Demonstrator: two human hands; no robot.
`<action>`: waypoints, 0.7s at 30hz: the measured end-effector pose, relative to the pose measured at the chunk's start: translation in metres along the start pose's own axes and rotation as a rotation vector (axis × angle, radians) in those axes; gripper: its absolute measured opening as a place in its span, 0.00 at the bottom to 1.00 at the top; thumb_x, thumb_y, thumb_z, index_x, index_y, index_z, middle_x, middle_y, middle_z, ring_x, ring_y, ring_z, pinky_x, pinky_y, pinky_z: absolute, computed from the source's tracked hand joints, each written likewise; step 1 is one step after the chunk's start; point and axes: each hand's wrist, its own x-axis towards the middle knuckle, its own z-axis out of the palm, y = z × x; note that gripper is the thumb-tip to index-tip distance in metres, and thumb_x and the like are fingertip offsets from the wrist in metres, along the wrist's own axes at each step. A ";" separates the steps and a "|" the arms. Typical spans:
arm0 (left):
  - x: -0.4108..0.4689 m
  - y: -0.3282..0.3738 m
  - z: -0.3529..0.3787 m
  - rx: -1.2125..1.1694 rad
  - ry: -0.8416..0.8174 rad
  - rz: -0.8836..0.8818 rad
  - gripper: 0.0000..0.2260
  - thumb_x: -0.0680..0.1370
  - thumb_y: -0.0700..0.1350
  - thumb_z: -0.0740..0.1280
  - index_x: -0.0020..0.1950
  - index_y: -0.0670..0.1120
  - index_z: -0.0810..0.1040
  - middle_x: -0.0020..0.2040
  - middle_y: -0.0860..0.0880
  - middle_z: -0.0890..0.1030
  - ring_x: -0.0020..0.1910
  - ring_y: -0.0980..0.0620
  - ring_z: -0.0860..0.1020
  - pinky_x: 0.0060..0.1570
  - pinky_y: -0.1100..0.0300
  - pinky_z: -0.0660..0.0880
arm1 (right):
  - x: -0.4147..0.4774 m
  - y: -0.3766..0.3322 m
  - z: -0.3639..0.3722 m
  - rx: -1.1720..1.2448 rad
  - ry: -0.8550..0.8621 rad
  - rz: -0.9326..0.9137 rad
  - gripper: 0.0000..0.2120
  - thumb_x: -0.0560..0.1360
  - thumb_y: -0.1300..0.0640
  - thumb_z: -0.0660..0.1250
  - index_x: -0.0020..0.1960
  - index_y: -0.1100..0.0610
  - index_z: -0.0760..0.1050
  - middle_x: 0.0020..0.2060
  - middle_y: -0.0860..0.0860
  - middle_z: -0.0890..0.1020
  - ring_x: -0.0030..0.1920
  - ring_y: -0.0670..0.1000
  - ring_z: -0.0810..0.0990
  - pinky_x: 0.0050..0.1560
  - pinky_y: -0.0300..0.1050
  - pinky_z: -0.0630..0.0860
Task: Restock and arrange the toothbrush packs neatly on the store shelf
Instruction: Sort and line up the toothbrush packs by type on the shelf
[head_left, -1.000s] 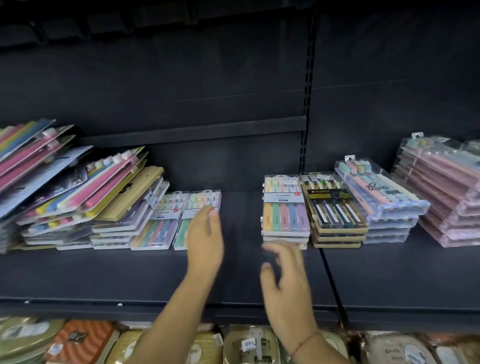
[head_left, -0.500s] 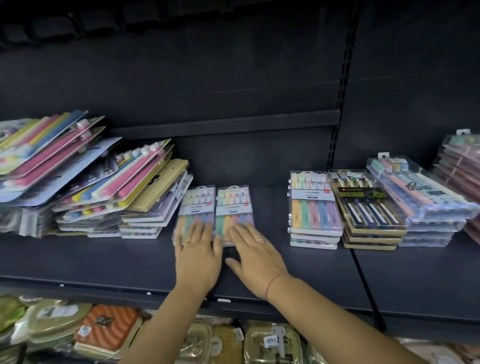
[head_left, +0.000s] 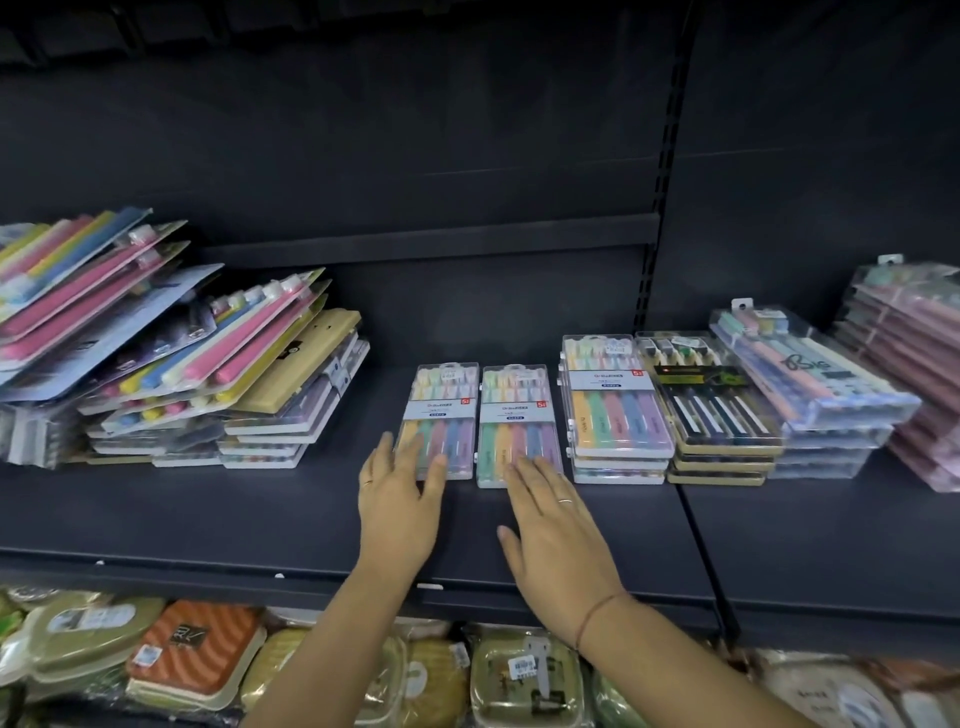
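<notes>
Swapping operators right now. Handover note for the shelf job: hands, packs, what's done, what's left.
Hands: the left hand is open, fingers flat on the near end of the left loose pack. The right hand is open, fingers flat on the right loose pack.
Things: both packs lie flat, side by side on the shelf, just left of the matching pastel stack.
Done: the stacks to the right look squared.
Left: probably add the two packs to the pastel stack, then straighten the slanted pile at far left.
</notes>
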 end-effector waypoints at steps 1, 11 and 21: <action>0.004 -0.001 -0.001 -0.002 -0.006 -0.049 0.25 0.81 0.59 0.57 0.77 0.52 0.63 0.78 0.44 0.61 0.77 0.44 0.56 0.74 0.49 0.54 | 0.001 0.000 0.000 0.007 0.002 -0.001 0.26 0.73 0.48 0.59 0.67 0.59 0.76 0.64 0.53 0.79 0.65 0.53 0.78 0.67 0.50 0.69; 0.046 0.018 -0.020 -0.376 -0.152 -0.514 0.28 0.68 0.50 0.80 0.56 0.33 0.77 0.52 0.43 0.81 0.52 0.43 0.79 0.44 0.57 0.73 | 0.002 -0.009 -0.018 0.486 0.154 0.178 0.19 0.78 0.54 0.64 0.68 0.56 0.71 0.57 0.47 0.68 0.60 0.47 0.63 0.66 0.40 0.64; 0.020 0.021 -0.038 -0.940 -0.366 -0.647 0.09 0.77 0.40 0.69 0.57 0.40 0.81 0.49 0.42 0.85 0.42 0.46 0.83 0.36 0.56 0.80 | 0.012 -0.009 -0.035 1.365 0.130 0.856 0.13 0.78 0.60 0.64 0.60 0.52 0.66 0.45 0.46 0.72 0.44 0.44 0.72 0.54 0.40 0.68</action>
